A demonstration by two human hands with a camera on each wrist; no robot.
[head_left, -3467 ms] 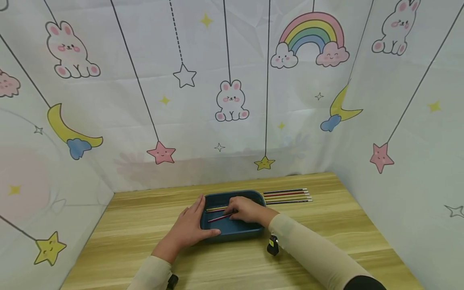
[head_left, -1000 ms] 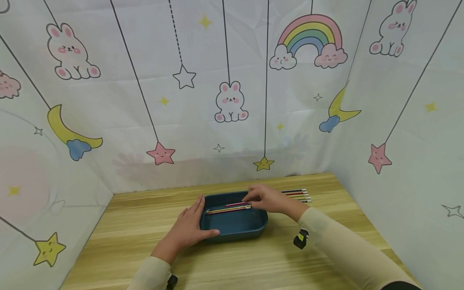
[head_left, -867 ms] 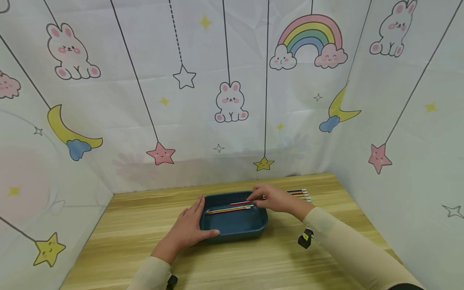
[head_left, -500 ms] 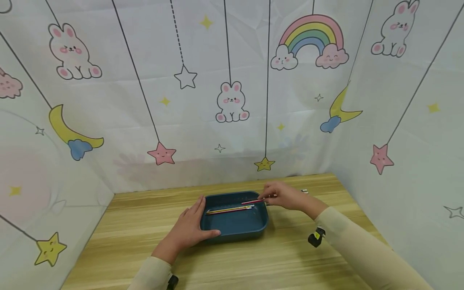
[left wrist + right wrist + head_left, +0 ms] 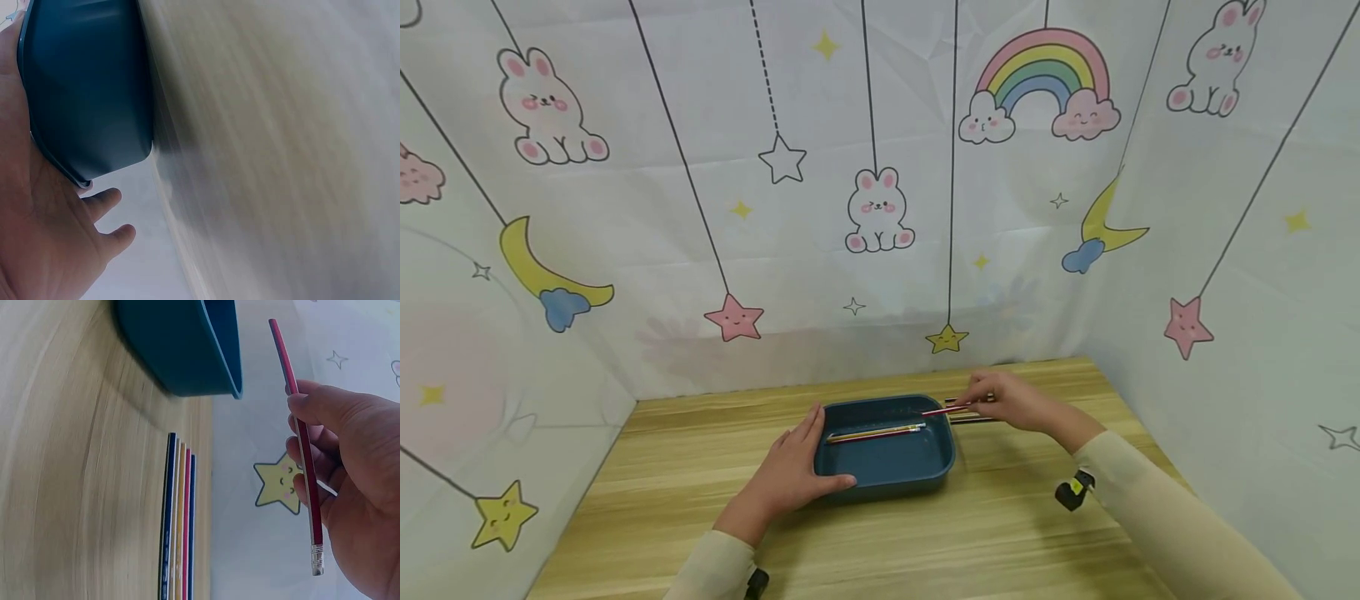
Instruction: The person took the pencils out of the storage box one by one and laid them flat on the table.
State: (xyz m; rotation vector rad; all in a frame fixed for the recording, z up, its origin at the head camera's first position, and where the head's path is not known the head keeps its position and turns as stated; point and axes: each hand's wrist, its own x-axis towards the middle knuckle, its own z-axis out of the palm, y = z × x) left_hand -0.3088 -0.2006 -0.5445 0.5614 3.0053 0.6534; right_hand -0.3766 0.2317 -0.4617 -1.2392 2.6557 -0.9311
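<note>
A dark blue rectangular tray (image 5: 891, 465) stands on the table with a few pencils (image 5: 876, 434) lying in it, one of them yellow and one red. Straight fingers of my left hand (image 5: 792, 473) rest along the tray's left end, the thumb at its front corner. My right hand (image 5: 1018, 404) pinches a red pencil (image 5: 302, 434) between thumb and fingertips, its eraser end pointing back past the palm. In the head view, the pencil's far tip overlaps the tray's right rim. Beneath the right hand, a row of pencils (image 5: 177, 519) is partly hidden in the head view.
The wooden table (image 5: 850, 558) meets a white cloth backdrop (image 5: 805, 275) printed with rabbits, stars and moons at the back and sides. A small black camera (image 5: 1072, 492) hangs at the right wrist.
The right hand has moved from inside the tray to the right, carrying the red pencil over the rim and above the pencil row. The left hand and tray have stayed put.
</note>
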